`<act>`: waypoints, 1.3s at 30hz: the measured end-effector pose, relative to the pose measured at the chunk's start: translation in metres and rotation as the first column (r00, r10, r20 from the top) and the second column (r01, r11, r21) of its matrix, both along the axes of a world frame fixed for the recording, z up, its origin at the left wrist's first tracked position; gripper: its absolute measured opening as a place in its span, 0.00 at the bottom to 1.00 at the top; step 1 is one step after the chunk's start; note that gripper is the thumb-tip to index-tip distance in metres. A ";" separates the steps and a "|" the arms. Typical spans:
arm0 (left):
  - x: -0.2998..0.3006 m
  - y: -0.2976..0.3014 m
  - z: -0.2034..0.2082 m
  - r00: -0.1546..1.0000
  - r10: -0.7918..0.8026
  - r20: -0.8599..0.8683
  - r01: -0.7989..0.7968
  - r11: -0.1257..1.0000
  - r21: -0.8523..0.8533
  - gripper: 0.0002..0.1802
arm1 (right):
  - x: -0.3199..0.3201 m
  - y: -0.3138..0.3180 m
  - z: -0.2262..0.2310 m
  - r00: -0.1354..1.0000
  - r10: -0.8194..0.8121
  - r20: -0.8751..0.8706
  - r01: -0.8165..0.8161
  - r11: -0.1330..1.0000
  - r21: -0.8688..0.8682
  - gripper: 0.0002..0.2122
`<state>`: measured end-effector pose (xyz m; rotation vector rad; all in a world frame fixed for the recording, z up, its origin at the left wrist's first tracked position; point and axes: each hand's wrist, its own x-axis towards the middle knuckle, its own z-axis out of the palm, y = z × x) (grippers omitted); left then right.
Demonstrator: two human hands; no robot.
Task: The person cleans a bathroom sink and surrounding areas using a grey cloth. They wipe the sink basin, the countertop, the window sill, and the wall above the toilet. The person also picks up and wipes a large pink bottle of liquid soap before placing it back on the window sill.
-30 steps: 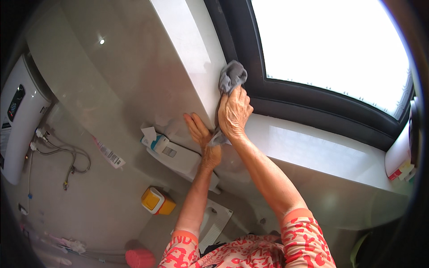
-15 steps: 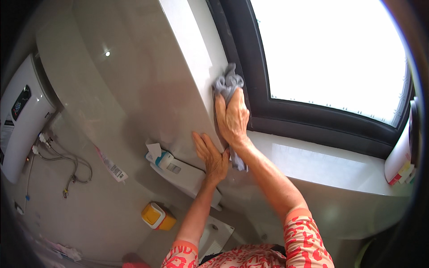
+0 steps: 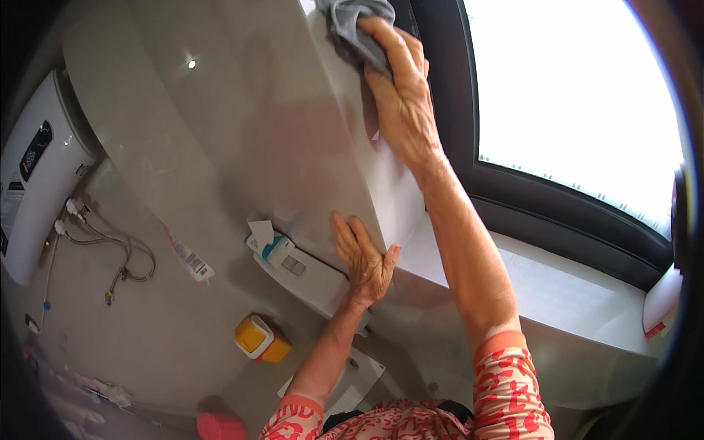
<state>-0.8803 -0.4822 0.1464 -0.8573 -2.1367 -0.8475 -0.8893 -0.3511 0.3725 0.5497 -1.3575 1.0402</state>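
My right hand (image 3: 405,103) grips a bunched grey cloth (image 3: 355,31) and presses it against the pale side of the window recess (image 3: 400,198), close to the dark window frame (image 3: 451,88). Part of the cloth runs out at the top of the picture. Lower down, my left hand (image 3: 364,265) lies against the glossy tiled wall (image 3: 293,139) at the recess corner. Its fingers are stretched out on the wall and its thumb reaches round the edge; it holds nothing.
A white water heater (image 3: 55,172) with hoses hangs at the left. Below the left hand are a white toilet tank (image 3: 308,282) with a tissue pack (image 3: 271,246) on it and a yellow bin (image 3: 262,337). A white bottle (image 3: 662,301) stands on the sill (image 3: 579,293) at the right.
My right hand has slid the cloth upward along the recess side, away from the sill corner. My left hand remains braced at the wall corner. The view has shifted slightly.
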 end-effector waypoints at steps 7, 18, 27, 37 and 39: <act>-0.002 -0.003 0.004 1.000 -0.021 0.023 0.021 1.000 0.011 0.52 | 0.032 -0.028 -0.079 0.978 0.095 0.188 -0.093 0.995 -0.020 0.21; -0.004 -0.002 0.000 0.999 0.023 0.044 -0.024 1.000 0.010 0.52 | 0.016 -0.032 -0.050 0.973 -0.011 0.231 0.050 0.985 -0.165 0.21; -0.002 -0.004 0.003 0.996 -0.039 0.084 0.037 0.999 0.026 0.56 | 0.002 -0.034 -0.092 0.857 -0.158 0.491 0.295 0.930 -0.217 0.26; -0.007 -0.002 0.001 1.000 0.026 0.006 -0.026 0.999 -0.019 0.58 | 0.046 -0.027 -0.178 0.715 -0.411 0.566 0.404 0.903 0.146 0.15; -0.010 -0.004 0.000 1.000 0.008 -0.005 -0.008 0.999 -0.032 0.62 | 0.054 -0.028 -0.187 0.729 -0.395 0.559 0.364 0.916 0.171 0.14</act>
